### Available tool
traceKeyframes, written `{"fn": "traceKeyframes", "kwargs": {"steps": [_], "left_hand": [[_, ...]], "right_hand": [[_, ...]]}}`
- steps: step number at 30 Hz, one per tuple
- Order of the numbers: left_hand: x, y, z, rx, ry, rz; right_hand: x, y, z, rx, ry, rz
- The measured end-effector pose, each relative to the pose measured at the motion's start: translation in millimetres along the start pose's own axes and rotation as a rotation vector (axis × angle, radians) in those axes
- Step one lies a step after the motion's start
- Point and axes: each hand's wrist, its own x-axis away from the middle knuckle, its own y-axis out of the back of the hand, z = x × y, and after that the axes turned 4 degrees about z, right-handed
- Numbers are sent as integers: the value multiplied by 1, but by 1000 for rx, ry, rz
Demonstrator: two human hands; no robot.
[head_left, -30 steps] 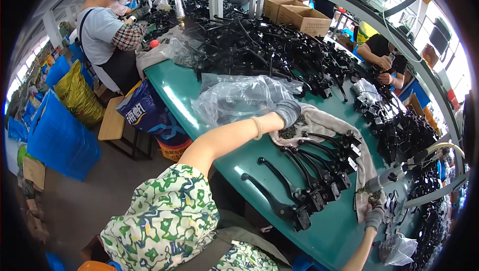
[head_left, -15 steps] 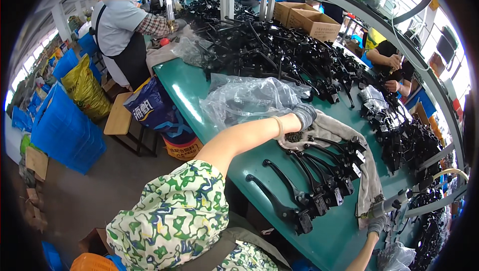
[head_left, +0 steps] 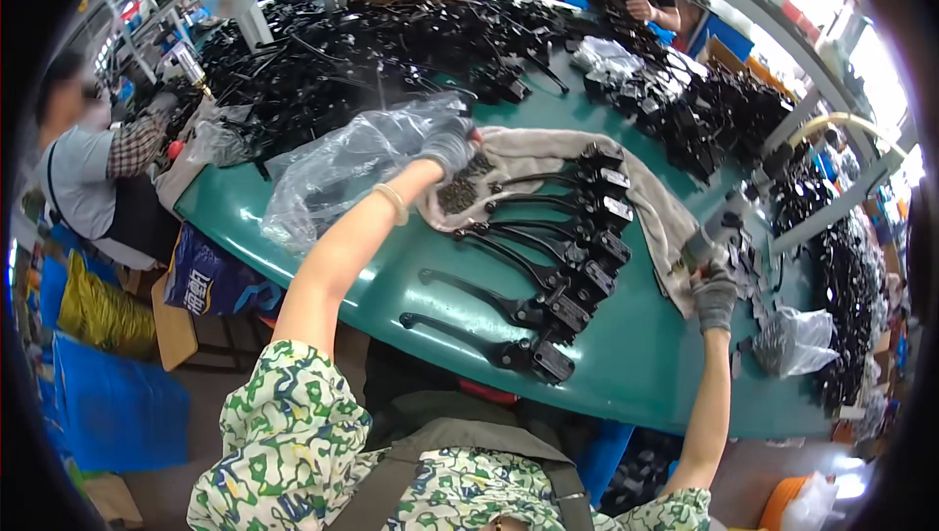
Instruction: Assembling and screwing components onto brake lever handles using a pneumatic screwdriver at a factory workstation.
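Lying between the two hands, a row of black lever assemblies [head_left: 587,282] rests on the green table [head_left: 646,365], handles pointing left and blocky ends right, perhaps so that each block faces the right-hand side alike. The gloved left hand [head_left: 450,148] is over the near edge of a clear plastic bag [head_left: 337,164]; its fingertips are turned away, so I can't tell whether it grasps anything. Just below that hand, small dark pieces [head_left: 458,197] sit heaped on a beige cloth [head_left: 650,184], which likely stops them scattering. The cloth curves past the levers toward the gloved right hand [head_left: 716,296], at the lower end of a grey cylindrical tool [head_left: 719,223]; whether its fingers close around the tool is unclear. A smaller clear bag [head_left: 794,340] lies right of that hand.
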Motion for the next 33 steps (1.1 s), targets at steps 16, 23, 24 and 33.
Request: {"fn": "traceKeyframes", "kwargs": {"steps": [16, 23, 24, 33], "left_hand": [[156, 42, -146, 873, 89, 757], [175, 32, -187, 807, 203, 963], [173, 34, -187, 795, 170, 930], [195, 8, -180, 582, -163, 718]], "right_hand": [[146, 109, 224, -1364, -417, 638], [146, 103, 245, -1460, -555, 744], [146, 104, 247, -1486, -573, 735], [163, 84, 245, -1695, -666, 711]]}}
